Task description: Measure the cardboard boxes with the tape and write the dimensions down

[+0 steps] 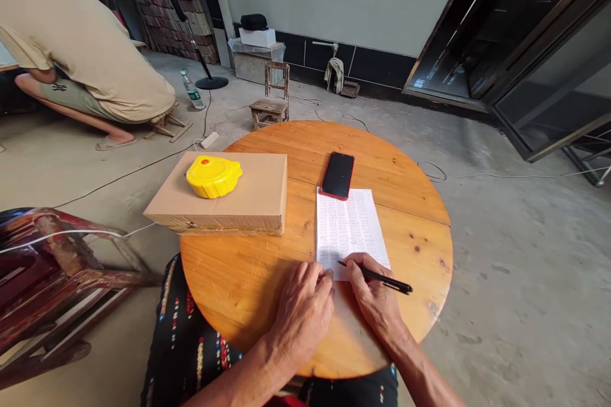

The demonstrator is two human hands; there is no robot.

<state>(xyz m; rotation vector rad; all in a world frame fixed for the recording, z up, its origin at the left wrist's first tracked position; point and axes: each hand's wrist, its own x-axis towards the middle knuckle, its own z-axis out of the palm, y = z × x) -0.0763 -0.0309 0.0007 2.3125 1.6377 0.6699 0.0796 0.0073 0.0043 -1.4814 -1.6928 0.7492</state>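
Observation:
My right hand (375,296) grips a black pen (377,277) with its tip on the lower edge of a white sheet (348,226) covered in small printed rows. Beside it, my left hand (305,311) rests palm down on the round wooden table (238,286), its fingertips touching the sheet's lower left corner. A black phone in a red case (338,175) lies across the sheet's top edge. To the left sits a flat cardboard box (248,200) with a yellow tape measure (212,176) on top.
A person in a beige shirt (86,54) crouches at the far left. A dark red metal chair (57,280) stands close on my left. A small wooden stool (271,102), a water bottle (192,91), cables and a power strip (209,139) lie on the concrete floor beyond.

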